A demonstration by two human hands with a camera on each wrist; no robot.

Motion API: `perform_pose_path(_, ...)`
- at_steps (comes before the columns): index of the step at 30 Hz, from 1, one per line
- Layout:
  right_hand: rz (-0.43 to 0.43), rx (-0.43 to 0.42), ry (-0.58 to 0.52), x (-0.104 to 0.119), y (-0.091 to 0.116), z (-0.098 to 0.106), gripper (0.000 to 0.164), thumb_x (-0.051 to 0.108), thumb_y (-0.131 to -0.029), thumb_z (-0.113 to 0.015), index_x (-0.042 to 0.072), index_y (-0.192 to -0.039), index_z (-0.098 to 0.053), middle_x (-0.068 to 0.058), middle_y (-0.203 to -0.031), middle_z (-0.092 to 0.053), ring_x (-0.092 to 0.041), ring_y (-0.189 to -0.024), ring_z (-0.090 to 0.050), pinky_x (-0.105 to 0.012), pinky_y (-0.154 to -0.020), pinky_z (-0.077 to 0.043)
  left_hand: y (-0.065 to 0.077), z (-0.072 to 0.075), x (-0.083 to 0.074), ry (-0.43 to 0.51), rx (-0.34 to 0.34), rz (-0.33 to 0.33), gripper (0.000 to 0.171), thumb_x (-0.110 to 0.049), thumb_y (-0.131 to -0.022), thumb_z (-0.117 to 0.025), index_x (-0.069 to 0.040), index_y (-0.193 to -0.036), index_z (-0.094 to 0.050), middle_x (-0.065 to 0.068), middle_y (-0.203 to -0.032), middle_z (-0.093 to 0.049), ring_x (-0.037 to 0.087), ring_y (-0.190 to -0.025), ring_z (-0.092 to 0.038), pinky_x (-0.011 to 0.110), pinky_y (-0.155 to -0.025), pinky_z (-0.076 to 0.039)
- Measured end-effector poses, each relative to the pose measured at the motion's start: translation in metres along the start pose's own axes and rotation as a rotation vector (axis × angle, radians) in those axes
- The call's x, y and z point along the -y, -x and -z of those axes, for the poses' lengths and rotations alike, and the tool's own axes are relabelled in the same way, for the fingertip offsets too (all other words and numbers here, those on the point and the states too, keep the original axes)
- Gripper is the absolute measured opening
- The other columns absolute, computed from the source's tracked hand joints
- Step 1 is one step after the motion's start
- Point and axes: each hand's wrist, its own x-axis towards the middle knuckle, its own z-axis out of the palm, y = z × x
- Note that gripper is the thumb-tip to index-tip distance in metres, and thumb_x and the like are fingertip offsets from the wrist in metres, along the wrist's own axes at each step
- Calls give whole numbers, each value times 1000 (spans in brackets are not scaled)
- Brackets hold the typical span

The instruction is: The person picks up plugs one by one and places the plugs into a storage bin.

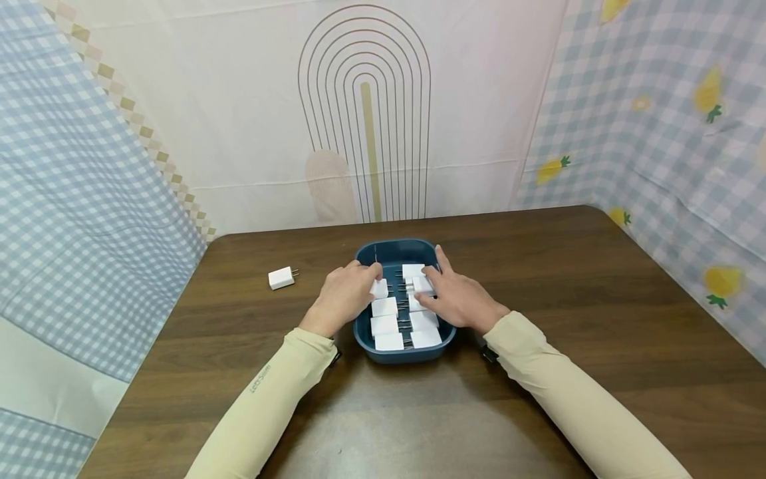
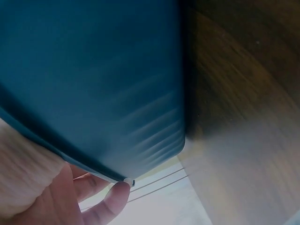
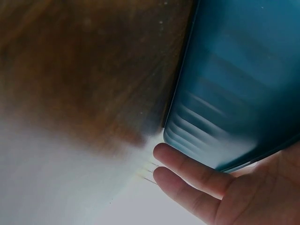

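A blue tray [image 1: 395,357] on the table holds several white charger plugs in two columns, their metal prongs pointing inward. My left hand [image 1: 344,296] reaches over the left rim, pinching a white charger plug [image 1: 380,289] between thumb and fingers at the top of the left column. Over the right rim, my right hand [image 1: 463,296] grips another charger plug [image 1: 422,286] between thumb and index finger, on top of the right column; its other fingers spread outward. In the wrist views the tray's outer wall [image 2: 117,93] hides both plugs, and fingers of the right hand [image 3: 201,187] extend beyond it.
One more white charger plug [image 1: 281,278] lies on the wooden table [image 1: 239,372] to the left of the tray, prongs facing right. Behind the table hangs a pale cloth [image 1: 251,133] with an arch pattern. Checked cloth [image 1: 670,146] borders the right side.
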Motion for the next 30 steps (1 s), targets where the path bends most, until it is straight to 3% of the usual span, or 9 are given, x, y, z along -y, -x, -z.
perform_pose_path(17, -10, 3, -2, 0, 0, -1, 72, 54, -101, -48, 9, -157, -38, -18, -171, 9, -41, -125, -61, -55, -99, -53, -2, -1, 1, 6, 38, 12, 34, -18, -91, -75, -17, -123, -66, 8, -116, -72, 23, -99, -64, 40, -81, -58)
perform_pose_path(30, 2, 2, 2, 0, 1, 0, 70, 52, -102, -48, 8, -155, -39, -19, -170, 8, -39, -119, -65, -53, -95, -56, 0, 1, 0, -5, 44, -17, 32, -16, -94, -72, -19, -125, -67, 9, -115, -72, 23, -99, -64, 40, -79, -59)
